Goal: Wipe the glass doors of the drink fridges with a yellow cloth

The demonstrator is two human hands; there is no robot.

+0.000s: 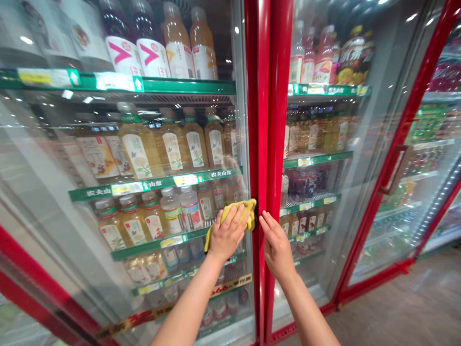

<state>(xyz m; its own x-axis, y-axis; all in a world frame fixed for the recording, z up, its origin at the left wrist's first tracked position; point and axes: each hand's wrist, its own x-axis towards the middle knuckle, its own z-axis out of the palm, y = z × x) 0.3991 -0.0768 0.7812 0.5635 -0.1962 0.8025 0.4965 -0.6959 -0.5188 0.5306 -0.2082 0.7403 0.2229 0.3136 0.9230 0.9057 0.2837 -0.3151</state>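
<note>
Forearms (189, 305) extend, left hand (226, 236) on cloth (251, 213) below "农夫山泉" strip (156, 183).

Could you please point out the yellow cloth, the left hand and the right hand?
Yellow cloth (251, 217): head view, on its uncovered right end.
Left hand (226, 233): head view, on the back of it.
Right hand (277, 241): head view, on the back of it.

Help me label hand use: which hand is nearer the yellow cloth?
Left. The left hand lies over the yellow cloth, touching it; the right hand is apart from it, to its right, at the red door frame.
</note>
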